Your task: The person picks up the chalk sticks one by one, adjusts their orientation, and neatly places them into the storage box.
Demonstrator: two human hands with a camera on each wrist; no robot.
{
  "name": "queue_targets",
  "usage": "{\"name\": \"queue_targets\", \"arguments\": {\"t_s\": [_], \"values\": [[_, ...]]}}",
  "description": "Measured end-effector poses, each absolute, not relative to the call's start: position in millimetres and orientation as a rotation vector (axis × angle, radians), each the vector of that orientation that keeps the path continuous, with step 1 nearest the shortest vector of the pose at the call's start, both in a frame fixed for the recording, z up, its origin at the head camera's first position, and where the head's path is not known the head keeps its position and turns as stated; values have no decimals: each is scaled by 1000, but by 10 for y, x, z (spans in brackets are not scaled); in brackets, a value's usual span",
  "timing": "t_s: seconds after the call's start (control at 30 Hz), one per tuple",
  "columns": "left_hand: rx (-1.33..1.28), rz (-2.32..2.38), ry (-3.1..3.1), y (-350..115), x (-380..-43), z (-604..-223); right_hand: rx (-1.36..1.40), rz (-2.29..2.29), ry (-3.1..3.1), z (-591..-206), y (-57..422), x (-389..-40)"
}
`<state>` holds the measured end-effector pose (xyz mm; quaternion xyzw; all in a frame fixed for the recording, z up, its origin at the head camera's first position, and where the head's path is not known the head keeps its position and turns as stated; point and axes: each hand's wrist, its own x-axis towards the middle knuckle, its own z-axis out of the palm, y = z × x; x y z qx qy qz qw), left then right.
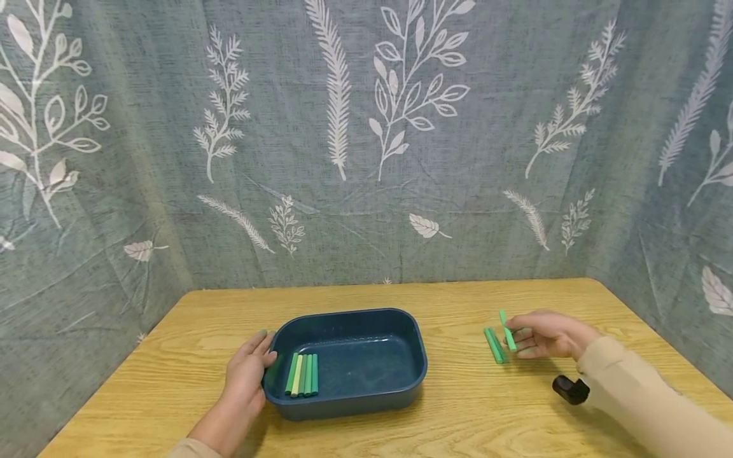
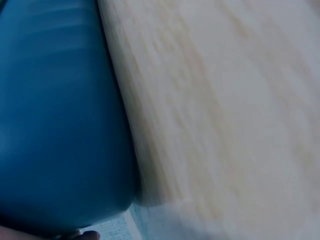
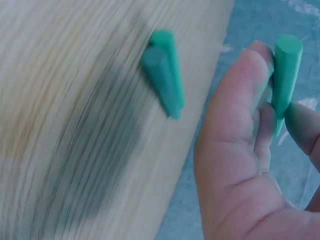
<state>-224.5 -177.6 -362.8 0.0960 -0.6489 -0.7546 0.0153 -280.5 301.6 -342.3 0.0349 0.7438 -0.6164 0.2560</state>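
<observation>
My left hand [image 1: 247, 369] holds the left side of a dark blue plastic tray [image 1: 343, 407], thumb over the rim and fingers along the outside. Several green chalk sticks [image 1: 307, 375] and a pale yellow one [image 1: 296, 375] lie side by side at the left end of the tray. To the right, my right hand [image 1: 550, 334] pinches a bright green chalk stick [image 3: 287, 75] between thumb and fingers, above the table. Just left of that hand, two more green chalk sticks [image 1: 494, 345] lie together on the wood; they also show in the right wrist view.
The wood-grain table [image 1: 458, 420] runs back to a grey-blue curtain [image 1: 355, 242] with white leaf prints, which also hangs along both sides. A black device [image 1: 571, 389] sits at the right wrist. The tray wall [image 2: 60, 125] fills the left of the left wrist view.
</observation>
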Motion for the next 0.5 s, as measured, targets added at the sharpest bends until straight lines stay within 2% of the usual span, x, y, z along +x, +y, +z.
{"name": "queue_targets", "arguments": {"t_s": [0.5], "values": [[228, -2367, -2019, -1779, -2254, -3627, -48, -1804, 1870, -3278, 2683, -2748]]}}
